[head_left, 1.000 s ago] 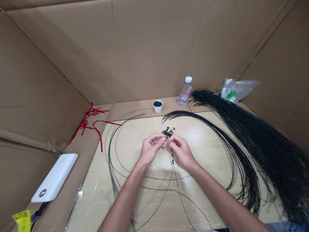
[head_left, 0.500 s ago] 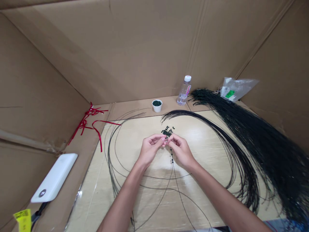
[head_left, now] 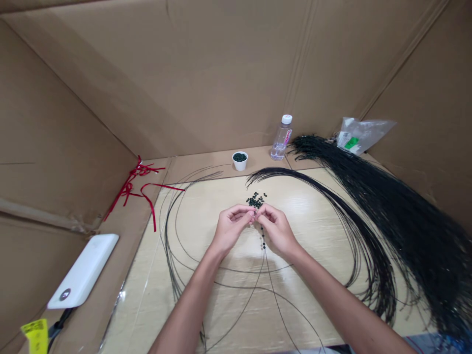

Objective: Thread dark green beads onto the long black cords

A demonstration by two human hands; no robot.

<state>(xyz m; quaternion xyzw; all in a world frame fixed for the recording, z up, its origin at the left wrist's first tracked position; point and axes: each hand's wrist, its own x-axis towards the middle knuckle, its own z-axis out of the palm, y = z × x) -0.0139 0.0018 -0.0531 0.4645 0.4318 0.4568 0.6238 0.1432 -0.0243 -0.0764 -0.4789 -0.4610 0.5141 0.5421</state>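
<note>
My left hand (head_left: 233,227) and my right hand (head_left: 276,230) meet fingertip to fingertip over the middle of the table, both closed in a pinch. A thin black cord with several dark beads (head_left: 263,241) hangs down from my right fingertips, and its two strands spread toward me. Between the fingertips a small dark bead (head_left: 254,211) shows in part; my fingers cover the rest of the cord's end. Just beyond my hands lies a loose pile of dark green beads (head_left: 255,200).
A white cup of beads (head_left: 240,165) and a water bottle (head_left: 281,140) stand at the back. Black cord bundles (head_left: 368,236) lie right, near a plastic bag (head_left: 363,135). Loose cords (head_left: 167,236) curve left. Red ribbons (head_left: 147,196) and a white power bank (head_left: 84,271) lie farther left.
My fingertips have shifted very slightly, with the left ones edging right toward the cord. The beaded cord has moved a touch to the right. Everything else stays in place.
</note>
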